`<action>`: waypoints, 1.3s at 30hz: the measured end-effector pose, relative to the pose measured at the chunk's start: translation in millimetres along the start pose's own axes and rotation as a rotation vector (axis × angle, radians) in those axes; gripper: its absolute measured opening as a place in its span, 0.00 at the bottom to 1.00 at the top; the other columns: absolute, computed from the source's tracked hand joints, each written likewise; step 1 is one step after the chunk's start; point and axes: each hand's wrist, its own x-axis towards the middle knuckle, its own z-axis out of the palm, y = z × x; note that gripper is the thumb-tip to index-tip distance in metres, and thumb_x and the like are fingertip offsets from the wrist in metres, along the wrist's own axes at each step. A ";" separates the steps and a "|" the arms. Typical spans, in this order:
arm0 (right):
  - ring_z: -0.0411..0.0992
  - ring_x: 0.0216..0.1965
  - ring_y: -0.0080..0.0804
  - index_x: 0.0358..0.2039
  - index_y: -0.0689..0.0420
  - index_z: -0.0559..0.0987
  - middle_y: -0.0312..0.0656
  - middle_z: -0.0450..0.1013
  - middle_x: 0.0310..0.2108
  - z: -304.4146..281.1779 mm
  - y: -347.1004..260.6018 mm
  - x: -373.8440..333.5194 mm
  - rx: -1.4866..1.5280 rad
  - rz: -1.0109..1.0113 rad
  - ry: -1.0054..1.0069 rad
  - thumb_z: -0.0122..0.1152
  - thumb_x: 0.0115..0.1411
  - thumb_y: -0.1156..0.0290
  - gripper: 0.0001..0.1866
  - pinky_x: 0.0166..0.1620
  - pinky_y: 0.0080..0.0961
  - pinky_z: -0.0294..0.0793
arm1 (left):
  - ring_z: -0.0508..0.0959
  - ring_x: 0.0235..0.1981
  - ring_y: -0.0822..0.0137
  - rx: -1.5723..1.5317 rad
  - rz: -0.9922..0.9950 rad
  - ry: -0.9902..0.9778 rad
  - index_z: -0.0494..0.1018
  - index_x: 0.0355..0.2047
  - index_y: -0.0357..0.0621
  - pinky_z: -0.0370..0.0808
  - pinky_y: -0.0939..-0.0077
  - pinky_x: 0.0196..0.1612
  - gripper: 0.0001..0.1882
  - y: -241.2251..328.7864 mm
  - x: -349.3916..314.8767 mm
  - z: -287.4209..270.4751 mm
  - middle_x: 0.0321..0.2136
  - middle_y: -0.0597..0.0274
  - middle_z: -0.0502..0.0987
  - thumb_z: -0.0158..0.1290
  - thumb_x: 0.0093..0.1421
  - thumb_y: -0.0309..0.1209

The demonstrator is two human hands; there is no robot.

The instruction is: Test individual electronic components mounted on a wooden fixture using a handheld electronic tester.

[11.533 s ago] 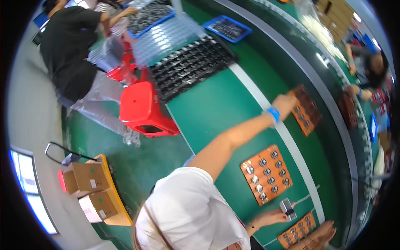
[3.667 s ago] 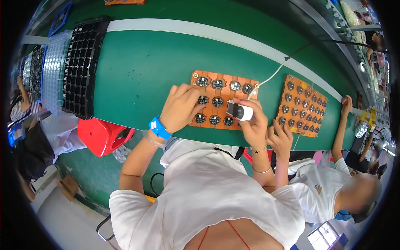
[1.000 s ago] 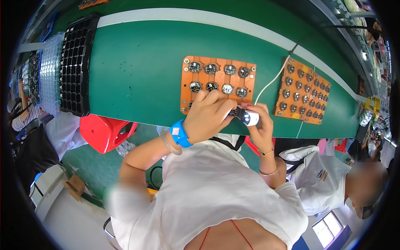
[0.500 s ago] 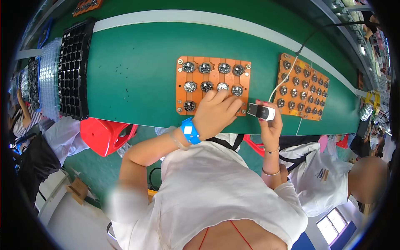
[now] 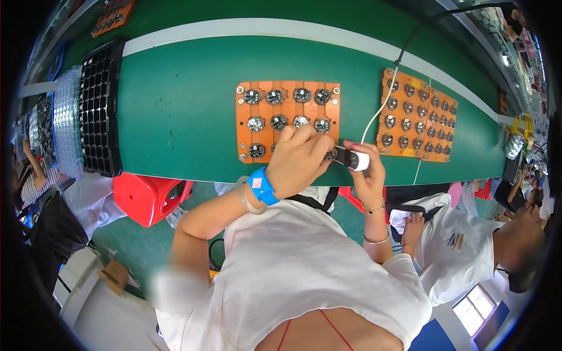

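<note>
An orange fixture board (image 5: 287, 110) lies on the green table before me, with rows of round black-and-silver electronic parts (image 5: 278, 121) seated in it. My left hand (image 5: 298, 161) lies over its near row with the fingers bent close together; their tips and anything in them are hidden. Fingers and thumb of my right hand (image 5: 370, 178) are closed around a small white-and-black handheld device (image 5: 355, 159). A pale cable (image 5: 375, 114) runs up from it. The device's dark end meets the board's near right corner, beside the round part (image 5: 331, 154) and close to my left fingers.
To the right lies a second orange board (image 5: 411, 133) full of round parts. A black gridded tray (image 5: 100, 111) and clear plastic trays (image 5: 67, 123) stand at the left. Dark specks dot the table. A red stool (image 5: 140, 199) is below its edge; a co-worker (image 5: 456, 245) sits at right.
My right hand has brought the device leftward onto the board's near right corner. My left hand stays over the near row. The whole view has shifted slightly.
</note>
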 end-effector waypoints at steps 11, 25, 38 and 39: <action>0.60 0.58 0.39 0.55 0.66 0.52 0.56 0.59 0.58 -58.9 58.9 2.4 -0.166 0.035 0.988 0.40 0.68 0.68 0.21 0.61 0.34 0.53 | 0.63 0.53 0.53 0.180 -0.107 0.066 0.70 0.44 0.52 0.57 0.56 0.53 0.29 -12.6 -35.5 -19.7 0.53 0.59 0.65 0.66 0.41 0.39; 0.62 0.57 0.40 0.58 0.66 0.52 0.54 0.62 0.57 -61.8 73.2 4.4 -0.068 0.165 1.048 0.38 0.67 0.73 0.21 0.60 0.32 0.56 | 0.47 0.64 0.37 0.145 -0.237 0.263 0.62 0.52 0.47 0.54 0.47 0.63 0.46 -79.8 19.8 -25.7 0.63 0.46 0.49 0.73 0.30 0.33; 0.61 0.57 0.39 0.63 0.62 0.47 0.52 0.58 0.60 -56.6 78.3 3.3 0.060 0.116 1.160 0.35 0.69 0.64 0.26 0.59 0.33 0.58 | 0.59 0.56 0.42 0.209 -0.095 0.346 0.61 0.54 0.48 0.61 0.55 0.59 0.43 -166.7 228.9 -44.3 0.57 0.43 0.55 0.69 0.37 0.29; 0.61 0.58 0.40 0.63 0.62 0.47 0.52 0.58 0.59 -56.1 78.2 3.6 0.094 0.108 1.163 0.35 0.69 0.64 0.26 0.59 0.33 0.58 | 0.60 0.55 0.42 0.236 -0.004 0.384 0.62 0.53 0.46 0.61 0.54 0.58 0.38 -158.2 233.3 -36.1 0.55 0.44 0.57 0.67 0.40 0.27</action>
